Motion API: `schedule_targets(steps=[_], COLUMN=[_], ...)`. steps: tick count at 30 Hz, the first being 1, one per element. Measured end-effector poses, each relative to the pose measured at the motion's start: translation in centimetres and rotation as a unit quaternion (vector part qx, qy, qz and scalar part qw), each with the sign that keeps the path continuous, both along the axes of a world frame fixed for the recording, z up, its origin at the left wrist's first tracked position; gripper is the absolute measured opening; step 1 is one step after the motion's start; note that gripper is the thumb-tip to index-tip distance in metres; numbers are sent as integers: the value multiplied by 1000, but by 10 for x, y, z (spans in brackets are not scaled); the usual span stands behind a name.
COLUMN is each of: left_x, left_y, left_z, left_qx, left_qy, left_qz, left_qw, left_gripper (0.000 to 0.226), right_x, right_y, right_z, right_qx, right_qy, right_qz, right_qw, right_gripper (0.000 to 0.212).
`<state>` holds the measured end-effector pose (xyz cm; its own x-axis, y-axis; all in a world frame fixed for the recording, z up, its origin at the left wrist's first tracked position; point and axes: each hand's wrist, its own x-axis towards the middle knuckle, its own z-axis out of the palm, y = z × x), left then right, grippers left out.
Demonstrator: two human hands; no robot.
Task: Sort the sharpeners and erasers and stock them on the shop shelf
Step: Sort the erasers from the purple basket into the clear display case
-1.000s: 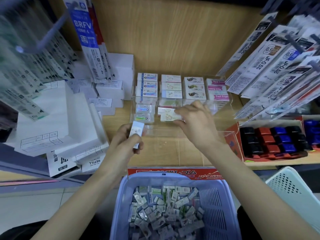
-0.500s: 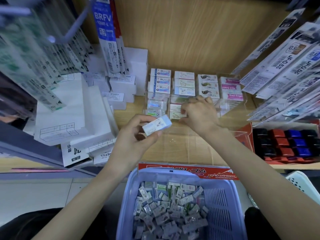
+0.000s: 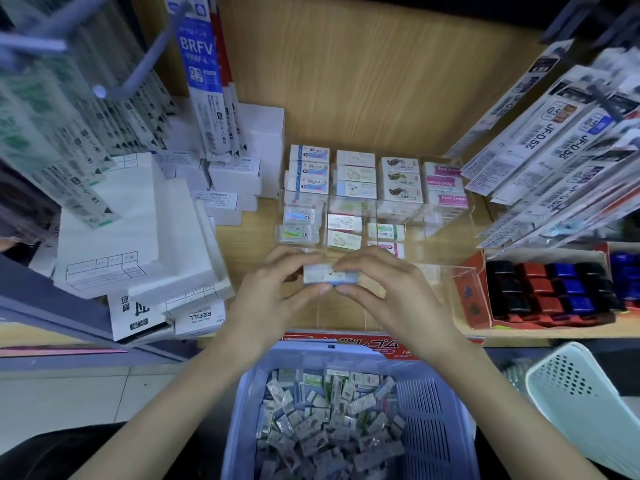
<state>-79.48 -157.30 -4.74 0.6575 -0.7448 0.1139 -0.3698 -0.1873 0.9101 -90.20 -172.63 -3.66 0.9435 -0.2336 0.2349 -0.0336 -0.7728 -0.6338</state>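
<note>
A small white and blue wrapped eraser (image 3: 329,276) is held level between both hands above the front of the wooden shelf (image 3: 346,98). My left hand (image 3: 273,296) pinches its left end and my right hand (image 3: 384,289) pinches its right end. Behind the hands stands a clear acrylic tray (image 3: 464,271) with rows of boxed erasers (image 3: 356,181) at its back and a few loose ones (image 3: 344,223) nearer the front. Below the hands a blue plastic basket (image 3: 429,410) holds several wrapped erasers (image 3: 325,420).
White refill boxes (image 3: 124,237) are stacked at the left. A red carton of black, red and blue items (image 3: 554,289) sits at the right. Hanging pen refill packs (image 3: 561,140) crowd the right, others (image 3: 204,71) the left. A pale perforated basket (image 3: 581,403) stands at the lower right.
My right hand drew back from the tray's loose erasers and met my left hand. The eraser that my left hand held alone is now pinched by both hands.
</note>
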Motion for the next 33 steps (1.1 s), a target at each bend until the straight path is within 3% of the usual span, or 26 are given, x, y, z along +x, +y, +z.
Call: schedule_targets(steps=[3, 5, 11, 17, 22, 26, 29, 33], left_x=[2, 3, 3, 3, 2, 1, 2, 2], left_y=[0, 0, 3, 3, 3, 3, 3, 2], left_z=[0, -3, -16, -17, -15, -14, -15, -16], left_qx=[37, 70, 103, 137, 132, 125, 115, 123], left_qy=[-51, -87, -141, -34, -25, -26, -28, -41], left_qz=[26, 53, 123, 114, 112, 112, 111, 110], left_qw=[998, 992, 977, 983, 985, 985, 987, 985], left_gripper=[60, 64, 68, 77, 77, 78, 76, 75], right_x=[12, 22, 54, 73, 73, 72, 70, 47], right_y=[-18, -31, -40, -41, -39, -35, -39, -39], right_z=[-3, -3, 0, 13, 10, 5, 10, 11], right_qx=[-36, -96, -211, -190, -158, -218, -168, -120], right_qy=[18, 56, 172, 268, 280, 290, 313, 216], right_qz=[-100, -144, -95, -39, -80, -73, -44, -77], right_qw=[994, 983, 957, 944, 944, 929, 934, 966], right_gripper=[15, 13, 8, 7, 21, 9, 14, 21])
